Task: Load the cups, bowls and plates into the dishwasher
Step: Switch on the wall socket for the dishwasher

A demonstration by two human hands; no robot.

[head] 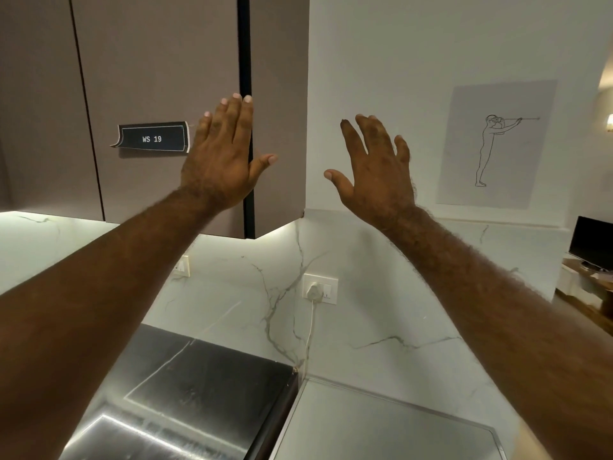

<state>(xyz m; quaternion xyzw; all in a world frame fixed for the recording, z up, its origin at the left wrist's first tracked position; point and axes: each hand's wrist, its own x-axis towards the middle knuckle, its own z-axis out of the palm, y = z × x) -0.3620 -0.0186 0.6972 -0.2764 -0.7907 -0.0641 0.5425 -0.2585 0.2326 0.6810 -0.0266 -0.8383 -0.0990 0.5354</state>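
Both arms are stretched out in front of me at head height. My left hand (220, 154) is held flat, back toward me, fingers apart, in front of a brown wall cabinet (149, 78). My right hand (374, 167) is raised the same way before the white wall, fingers spread, holding nothing. No cups, bowls, plates or dishwasher show in the head view.
A "WS 19" label (152, 138) is stuck on the cabinet door. Below lie a shiny steel surface (199, 386) and a grey metal top (381, 426) against a marble backsplash. A socket with a white plug (313, 290) sits on it. A line-drawing poster (497, 144) hangs right.
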